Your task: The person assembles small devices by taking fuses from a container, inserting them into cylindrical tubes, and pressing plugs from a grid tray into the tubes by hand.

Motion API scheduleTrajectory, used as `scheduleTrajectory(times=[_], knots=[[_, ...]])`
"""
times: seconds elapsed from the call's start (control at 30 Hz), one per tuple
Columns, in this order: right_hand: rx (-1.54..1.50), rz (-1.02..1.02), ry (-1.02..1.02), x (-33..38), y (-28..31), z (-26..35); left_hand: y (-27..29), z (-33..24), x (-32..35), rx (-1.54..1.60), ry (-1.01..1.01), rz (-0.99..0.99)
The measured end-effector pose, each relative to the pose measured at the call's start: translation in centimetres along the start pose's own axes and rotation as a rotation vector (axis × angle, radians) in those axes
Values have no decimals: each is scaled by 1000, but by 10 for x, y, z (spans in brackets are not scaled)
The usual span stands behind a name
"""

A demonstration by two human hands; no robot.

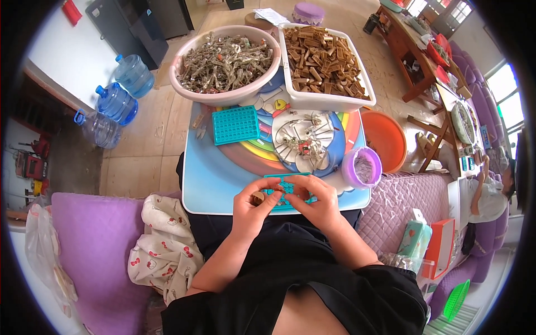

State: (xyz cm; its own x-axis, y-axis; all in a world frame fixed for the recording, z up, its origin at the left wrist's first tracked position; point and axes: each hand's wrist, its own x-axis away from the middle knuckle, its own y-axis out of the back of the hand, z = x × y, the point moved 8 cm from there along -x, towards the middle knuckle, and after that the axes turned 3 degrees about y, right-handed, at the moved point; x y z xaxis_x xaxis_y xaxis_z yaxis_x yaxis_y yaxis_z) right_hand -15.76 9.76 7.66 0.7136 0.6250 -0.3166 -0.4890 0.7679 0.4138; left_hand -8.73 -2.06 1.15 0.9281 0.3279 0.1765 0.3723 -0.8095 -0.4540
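My left hand (pixel 249 205) and my right hand (pixel 317 202) meet at the table's near edge, both with fingers pinched together. Between the fingertips is something small and brownish, too small to name. A round tan piece (pixel 257 197) shows against my left palm. Under both hands lies a teal tray with small holes (pixel 287 207), mostly covered by them. A second teal tray (pixel 236 125) of the same kind rests farther left. Beyond my hands, small silvery wire-like parts (pixel 306 140) are spread in a loose heap. A purple tub (pixel 376 174) with whitish small pieces stands to the right.
A pink basin (pixel 177 78) heaped with silvery-grey parts and a white bin (pixel 329 103) full of brown blocks take up the table's far side. An orange bucket (pixel 394 137) stands right of the table. At far right a person (pixel 491 198) sits beside another table.
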Motion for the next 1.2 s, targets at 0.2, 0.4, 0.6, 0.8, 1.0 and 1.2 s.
scheduleTrajectory(times=[0.2, 0.4, 0.6, 0.8, 1.0, 1.2], knots=[[-98, 68, 211, -3, 2, 4, -4, -10, 2, -123, -53, -13], [-155, 140, 144, -9, 2, 8, -5, -16, 4, -199, -49, 31], [-157, 123, 89, -7, 3, -3, -5, -10, 4, -149, 12, 48], [-212, 102, 30, -4, 0, -15, -5, -7, 1, -93, 35, 32], [-568, 73, -274, 5, -16, -41, -11, 4, -3, 335, 70, 280], [-813, -22, -317, 10, -32, -35, -9, 5, 0, 285, 9, 115]])
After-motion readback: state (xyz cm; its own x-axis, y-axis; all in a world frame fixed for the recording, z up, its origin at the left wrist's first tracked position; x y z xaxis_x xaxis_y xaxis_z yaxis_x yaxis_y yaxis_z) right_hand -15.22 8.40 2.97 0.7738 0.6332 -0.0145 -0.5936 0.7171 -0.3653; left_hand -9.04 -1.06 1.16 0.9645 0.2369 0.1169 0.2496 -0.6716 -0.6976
